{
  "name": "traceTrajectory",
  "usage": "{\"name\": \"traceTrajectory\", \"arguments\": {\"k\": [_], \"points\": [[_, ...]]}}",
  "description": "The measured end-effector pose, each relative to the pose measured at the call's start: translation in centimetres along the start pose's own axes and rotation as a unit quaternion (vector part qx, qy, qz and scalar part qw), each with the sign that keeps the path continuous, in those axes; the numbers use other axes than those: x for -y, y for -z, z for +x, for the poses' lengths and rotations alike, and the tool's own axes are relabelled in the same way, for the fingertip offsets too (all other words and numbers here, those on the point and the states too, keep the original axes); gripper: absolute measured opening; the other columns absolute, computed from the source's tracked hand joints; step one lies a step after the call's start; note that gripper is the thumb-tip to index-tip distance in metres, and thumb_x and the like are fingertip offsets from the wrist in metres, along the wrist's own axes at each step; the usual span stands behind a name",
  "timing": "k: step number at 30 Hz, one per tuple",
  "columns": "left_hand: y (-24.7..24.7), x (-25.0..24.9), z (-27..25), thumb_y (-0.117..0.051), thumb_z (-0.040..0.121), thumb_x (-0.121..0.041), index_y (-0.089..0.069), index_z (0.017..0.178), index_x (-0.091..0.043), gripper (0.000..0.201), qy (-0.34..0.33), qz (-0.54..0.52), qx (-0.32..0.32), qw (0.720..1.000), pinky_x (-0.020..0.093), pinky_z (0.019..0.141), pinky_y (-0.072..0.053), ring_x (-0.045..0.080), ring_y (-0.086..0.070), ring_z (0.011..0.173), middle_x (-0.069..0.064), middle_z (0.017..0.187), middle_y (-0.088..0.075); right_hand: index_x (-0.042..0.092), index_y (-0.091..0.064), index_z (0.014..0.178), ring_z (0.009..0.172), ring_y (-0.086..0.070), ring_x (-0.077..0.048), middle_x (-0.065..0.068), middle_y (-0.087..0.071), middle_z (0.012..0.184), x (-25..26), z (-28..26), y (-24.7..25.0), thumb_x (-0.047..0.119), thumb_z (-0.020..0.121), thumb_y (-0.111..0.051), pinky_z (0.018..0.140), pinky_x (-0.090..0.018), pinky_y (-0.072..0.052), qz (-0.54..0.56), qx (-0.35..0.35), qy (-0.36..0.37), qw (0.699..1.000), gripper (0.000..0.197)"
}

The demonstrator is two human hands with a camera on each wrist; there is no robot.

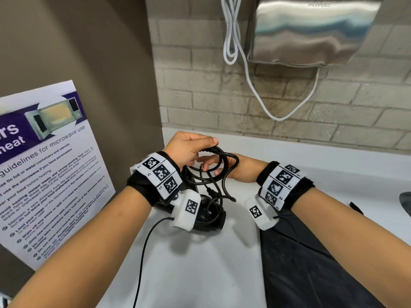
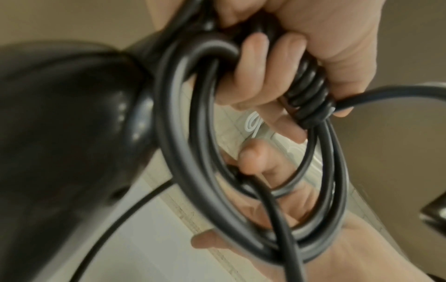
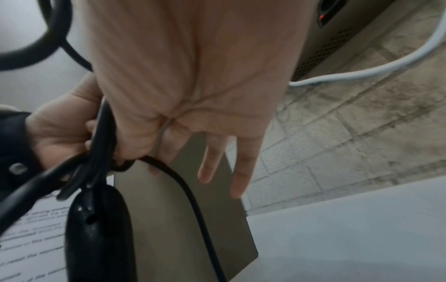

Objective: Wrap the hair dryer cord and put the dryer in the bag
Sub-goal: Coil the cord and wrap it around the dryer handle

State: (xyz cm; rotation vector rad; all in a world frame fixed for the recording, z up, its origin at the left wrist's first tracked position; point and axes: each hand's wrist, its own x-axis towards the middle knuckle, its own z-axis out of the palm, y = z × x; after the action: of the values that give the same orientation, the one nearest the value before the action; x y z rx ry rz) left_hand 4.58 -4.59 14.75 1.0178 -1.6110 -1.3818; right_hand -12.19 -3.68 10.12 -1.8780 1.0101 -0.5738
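The black hair dryer [image 1: 211, 216] hangs low over the white counter [image 1: 200, 263], partly hidden by my left wrist camera. My left hand [image 1: 200, 150] grips its handle together with several loops of the black cord [image 1: 222, 165]; in the left wrist view the fingers [image 2: 255, 76] curl round the coils [image 2: 311, 91] beside the dryer body [image 2: 60, 133]. My right hand [image 1: 213, 168] reaches through the loops and pinches a strand of cord [image 3: 183, 183] between thumb and forefinger, the other fingers [image 3: 241, 171] straight. The black bag [image 1: 311, 263] lies flat under my right forearm.
A microwave guidelines poster [image 1: 44, 174] leans on the left wall. A steel hand dryer [image 1: 311, 30] with a dangling white cable [image 1: 255, 90] hangs on the brick wall behind. A dark object [image 1: 405, 203] sits at the counter's right edge.
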Motion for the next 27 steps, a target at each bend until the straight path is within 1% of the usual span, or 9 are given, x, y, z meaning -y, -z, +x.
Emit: {"name": "traceTrajectory", "arguments": {"k": [3, 6, 9, 12, 14, 17, 21, 25, 27], "points": [[0.2, 0.2, 0.2, -0.064, 0.085, -0.015, -0.069, 0.074, -0.012, 0.013, 0.002, -0.006, -0.012, 1.000, 0.015, 0.036, -0.015, 0.003, -0.024, 0.030, 0.001, 0.067, -0.065, 0.009, -0.058, 0.095, 0.080, -0.057, 0.005, 0.007, -0.060, 0.090, 0.6, 0.3, -0.2, 0.007, 0.078, -0.056, 0.076, -0.009, -0.044, 0.001, -0.064, 0.017, 0.998, 0.017], [0.4, 0.4, 0.3, -0.064, 0.085, -0.017, -0.070, 0.073, -0.013, 0.014, 0.013, -0.007, -0.007, 1.000, 0.015, 0.038, -0.013, 0.004, -0.021, 0.032, 0.000, 0.063, -0.061, 0.014, -0.067, 0.084, 0.064, -0.059, 0.005, 0.007, -0.064, 0.073, 0.9, 0.3, 0.7, -0.002, 0.082, -0.059, 0.068, -0.011, -0.043, -0.189, -0.157, 0.034, 0.969, 0.018], [0.3, 0.5, 0.1, -0.068, 0.082, -0.020, -0.072, 0.072, -0.016, 0.011, 0.013, 0.016, 0.000, 1.000, 0.012, 0.038, -0.015, 0.004, -0.022, 0.033, 0.000, 0.062, -0.063, 0.010, -0.072, 0.099, 0.068, -0.063, -0.009, 0.000, -0.070, 0.082, 1.4, 0.0, 2.1, 0.007, 0.086, -0.061, 0.067, -0.020, -0.047, -0.328, -0.204, 0.030, 0.922, 0.017], [-0.2, 0.3, 0.0, -0.070, 0.080, -0.021, -0.072, 0.075, -0.017, 0.007, 0.011, 0.032, 0.000, 0.999, 0.011, 0.037, -0.017, 0.003, -0.023, 0.032, 0.003, 0.070, -0.065, 0.004, -0.070, 0.103, 0.091, -0.067, -0.021, -0.012, -0.072, 0.099, 2.3, 0.2, 3.2, 0.009, 0.086, -0.062, 0.086, -0.027, -0.049, -0.294, -0.307, 0.041, 0.905, 0.019], [-0.6, 0.1, -0.2, -0.070, 0.080, -0.017, -0.073, 0.079, -0.014, 0.004, 0.005, 0.052, 0.016, 0.999, 0.010, 0.035, -0.020, 0.002, -0.026, 0.029, 0.004, 0.064, -0.061, 0.001, -0.069, 0.104, 0.099, -0.064, -0.027, -0.016, -0.070, 0.104, 2.2, 0.8, 4.3, 0.009, 0.088, -0.059, 0.091, -0.029, -0.045, -0.298, -0.345, -0.015, 0.890, 0.020], [-0.8, 0.2, -0.3, -0.071, 0.080, -0.017, -0.073, 0.077, -0.017, 0.004, 0.003, 0.074, 0.037, 0.997, 0.009, 0.035, -0.021, 0.002, -0.027, 0.030, -0.002, 0.059, -0.061, 0.003, -0.068, 0.105, 0.099, -0.062, -0.031, -0.016, -0.068, 0.106, 0.4, 0.6, 6.9, 0.014, 0.090, -0.056, 0.087, -0.030, -0.046, -0.275, -0.387, -0.149, 0.868, 0.022], [0.4, 0.6, 0.0, -0.068, 0.081, -0.015, -0.072, 0.074, -0.018, 0.009, 0.007, 0.032, 0.017, 0.999, 0.008, 0.036, -0.018, 0.003, -0.022, 0.031, -0.009, 0.053, -0.064, -0.003, -0.068, 0.098, 0.091, -0.062, -0.033, -0.020, -0.068, 0.101, -3.9, -1.7, 8.4, 0.018, 0.092, -0.051, 0.079, -0.033, -0.050, -0.326, -0.354, -0.337, 0.809, 0.028], [0.5, 0.6, 0.1, -0.067, 0.082, -0.016, -0.072, 0.076, -0.014, 0.008, 0.006, 0.009, 0.000, 1.000, 0.008, 0.035, -0.016, 0.003, -0.021, 0.032, -0.001, 0.065, -0.067, -0.003, -0.064, 0.098, 0.083, -0.061, -0.032, -0.020, -0.066, 0.101, -6.6, -1.9, 6.2, 0.012, 0.092, -0.049, 0.069, -0.031, -0.048, -0.301, -0.334, -0.420, 0.788, 0.023], [0.5, 0.6, 0.2, -0.065, 0.084, -0.017, -0.071, 0.075, -0.014, 0.011, 0.006, 0.003, -0.001, 1.000, 0.011, 0.036, -0.014, 0.004, -0.021, 0.032, 0.000, 0.069, -0.069, -0.003, -0.062, 0.101, 0.084, -0.060, -0.030, -0.018, -0.065, 0.106, -6.8, -1.3, 5.2, 0.010, 0.092, -0.045, 0.070, -0.029, -0.048, -0.302, -0.304, -0.423, 0.798, 0.023]]}}
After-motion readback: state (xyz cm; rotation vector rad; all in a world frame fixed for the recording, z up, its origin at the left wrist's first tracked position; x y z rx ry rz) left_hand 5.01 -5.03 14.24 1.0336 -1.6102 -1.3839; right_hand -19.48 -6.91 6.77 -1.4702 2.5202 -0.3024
